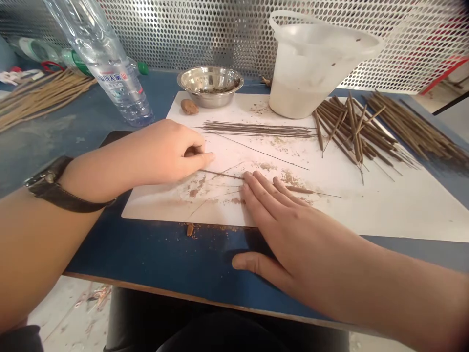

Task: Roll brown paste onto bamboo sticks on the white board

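Head view | left hand (161,152) curled around a brown lump (189,151) | right hand (289,234) lay spread across a thin coated stick (298,189) on the white board (384,210)

place: we're pretty sure this is a small handcraft workshop | bench: scuffed blue workbench (154,259) under a paste-smeared white board (384,210) | stock: heaps of thin coated sticks (414,127) | gear: steel bowl (210,85), plastic bucket (300,73) | backdrop: perforated metal screen (227,34) | floor: littered scraps (95,298)
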The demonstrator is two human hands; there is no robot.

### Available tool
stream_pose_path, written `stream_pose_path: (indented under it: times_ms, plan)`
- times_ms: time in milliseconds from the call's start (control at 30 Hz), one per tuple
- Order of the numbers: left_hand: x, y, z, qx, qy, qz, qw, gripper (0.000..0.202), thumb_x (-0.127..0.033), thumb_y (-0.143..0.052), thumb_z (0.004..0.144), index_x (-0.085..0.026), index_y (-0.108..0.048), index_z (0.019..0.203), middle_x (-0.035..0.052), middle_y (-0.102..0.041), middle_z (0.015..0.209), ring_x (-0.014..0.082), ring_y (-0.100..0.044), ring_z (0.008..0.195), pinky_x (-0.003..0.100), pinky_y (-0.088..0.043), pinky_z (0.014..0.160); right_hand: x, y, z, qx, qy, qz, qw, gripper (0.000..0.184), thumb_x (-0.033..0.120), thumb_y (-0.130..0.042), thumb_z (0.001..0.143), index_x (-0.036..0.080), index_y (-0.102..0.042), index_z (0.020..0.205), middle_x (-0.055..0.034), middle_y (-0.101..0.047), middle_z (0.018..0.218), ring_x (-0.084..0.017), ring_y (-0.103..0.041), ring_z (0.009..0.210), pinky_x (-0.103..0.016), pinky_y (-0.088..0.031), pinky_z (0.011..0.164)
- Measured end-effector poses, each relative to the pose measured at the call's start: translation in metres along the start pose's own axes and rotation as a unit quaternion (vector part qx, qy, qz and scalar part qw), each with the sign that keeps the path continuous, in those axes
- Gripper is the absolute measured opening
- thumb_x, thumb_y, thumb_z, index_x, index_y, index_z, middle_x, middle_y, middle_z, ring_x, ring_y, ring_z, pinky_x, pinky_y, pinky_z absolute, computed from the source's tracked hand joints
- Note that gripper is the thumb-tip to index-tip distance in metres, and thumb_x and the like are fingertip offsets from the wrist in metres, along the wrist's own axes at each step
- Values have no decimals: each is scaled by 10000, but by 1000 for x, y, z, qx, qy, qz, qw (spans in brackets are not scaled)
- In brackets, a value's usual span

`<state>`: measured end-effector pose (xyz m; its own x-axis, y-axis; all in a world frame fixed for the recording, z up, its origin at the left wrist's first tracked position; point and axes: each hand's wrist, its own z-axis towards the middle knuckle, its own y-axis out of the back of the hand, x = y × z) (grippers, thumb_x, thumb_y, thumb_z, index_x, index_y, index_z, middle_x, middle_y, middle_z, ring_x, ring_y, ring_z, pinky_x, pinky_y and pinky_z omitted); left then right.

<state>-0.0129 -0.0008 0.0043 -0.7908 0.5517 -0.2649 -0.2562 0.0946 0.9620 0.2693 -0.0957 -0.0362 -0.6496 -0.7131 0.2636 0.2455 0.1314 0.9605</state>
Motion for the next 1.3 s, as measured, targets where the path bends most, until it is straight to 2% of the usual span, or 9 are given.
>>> stream_pose_path:
  times_ms: [200, 333, 433, 600, 867, 967, 1100, 1200, 1300]
  plan:
    - [1, -3, 1, -2, 68, 12, 998, 377, -529, -630, 986, -265, -705, 727, 12, -536, 573, 235, -621, 670, 390, -490, 719, -10, 2, 16, 25, -30, 9, 999, 1049, 810, -427, 1067, 55, -329, 1787, -263, -301, 1838, -472, -213, 1727, -709, -302, 1384]
    - [-4, -1, 3, -16, 100, 14, 995, 349, -516, -635, 952, -272, -666, 705, 12, -517, 553, 240, -606, 660, 392, -494, 711, -1, 8, 9, 76, -25, -7, 997, 1085, 811, -411, 1074, -18, -326, 1768, -298, -223, 1839, -487, -183, 1727, -701, -307, 1378]
    - [-7, -1, 4, -16, 117, 14, 993, 345, -501, -637, 937, -270, -626, 680, 9, -512, 543, 230, -579, 626, 396, -487, 695, 0, 10, 7, 81, -26, -12, 996, 1084, 810, -416, 1075, -21, -331, 1766, -297, -215, 1839, -497, -197, 1723, -695, -312, 1377]
    - [-7, -3, 6, -1, 138, -2, 990, 335, -506, -672, 912, -268, -626, 680, 13, -535, 563, 240, -600, 643, 403, -488, 705, -22, 9, 24, 73, 3, -18, 997, 1128, 828, -375, 1078, -71, -296, 1755, -335, -211, 1827, -495, -172, 1728, -705, -221, 1400]
    - [-9, -2, 7, 4, 169, 22, 985, 264, -473, -677, 919, -264, -681, 755, 18, -609, 629, 241, -631, 699, 403, -476, 735, -40, 9, 20, 47, 67, -26, 996, 1109, 845, -353, 1078, -40, -347, 1745, -336, -262, 1815, -486, -218, 1722, -704, -296, 1373]
    - [-8, -3, 8, 8, 182, 29, 983, 250, -487, -683, 917, -254, -703, 828, 22, -690, 729, 222, -632, 712, 392, -447, 712, -38, 7, 16, 40, 72, -24, 996, 1094, 841, -376, 1076, -20, -353, 1751, -326, -277, 1816, -486, -230, 1722, -708, -311, 1368]
    - [3, -9, 9, 6, 139, 9, 990, 295, -547, -755, 868, -260, -739, 931, 45, -747, 873, 249, -683, 820, 386, -471, 733, -35, 7, 13, 43, 73, -21, 996, 1100, 841, -392, 1073, -25, -354, 1751, -320, -281, 1816, -478, -240, 1719, -680, -318, 1377]
    - [9, -11, 10, 2, 141, -5, 990, 335, -581, -798, 829, -273, -744, 951, 57, -753, 905, 284, -707, 889, 392, -496, 762, -33, 11, 12, 52, 70, -21, 996, 1080, 823, -391, 1084, -26, -355, 1751, -312, -270, 1818, -467, -240, 1719, -661, -325, 1380]
    - [7, -9, 11, 3, 167, -10, 986, 312, -567, -748, 868, -266, -742, 950, 55, -752, 887, 286, -704, 900, 393, -503, 782, -31, 19, 12, 58, 58, -17, 996, 1066, 813, -403, 1087, -11, -343, 1761, -296, -262, 1824, -465, -239, 1719, -669, -316, 1381]
